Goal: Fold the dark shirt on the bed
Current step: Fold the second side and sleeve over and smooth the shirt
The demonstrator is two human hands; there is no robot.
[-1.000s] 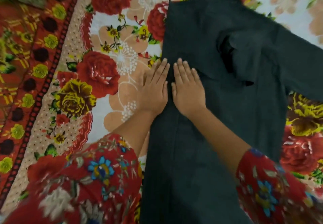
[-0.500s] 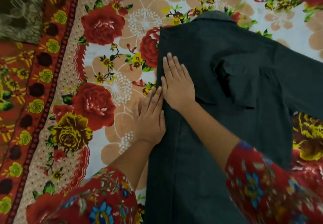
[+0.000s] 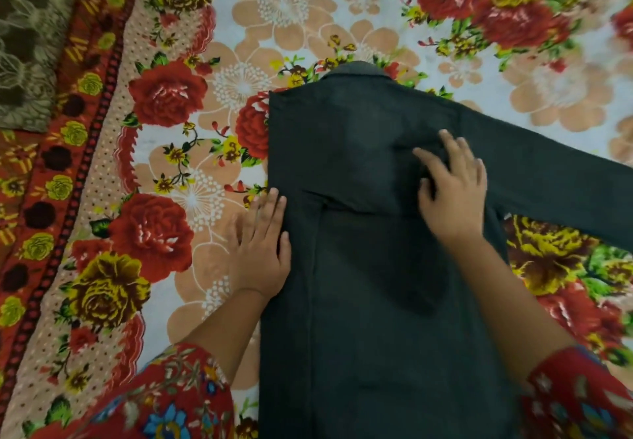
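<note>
The dark shirt [image 3: 370, 267] lies flat, collar away from me, on the flowered bed cover [image 3: 274, 20]. Its left side is folded inward along a straight edge, and the folded sleeve lies across the chest. The other sleeve [image 3: 555, 178] stretches out to the right. My left hand [image 3: 262, 243] lies flat with straight fingers against the folded left edge, partly on the bed cover. My right hand [image 3: 452, 185] rests on the chest of the shirt over the folded sleeve's end, fingers spread and slightly bent; it is blurred.
A red border strip [image 3: 85, 137] of the cover runs down the left side. A brown-green patterned cloth [image 3: 27, 44] lies in the upper left corner. My red flowered sleeves [image 3: 164, 401] fill the bottom corners.
My right hand has slid from the shirt's left edge across to the right, onto the folded sleeve. My left hand stays at the left edge. The view has tilted up the bed.
</note>
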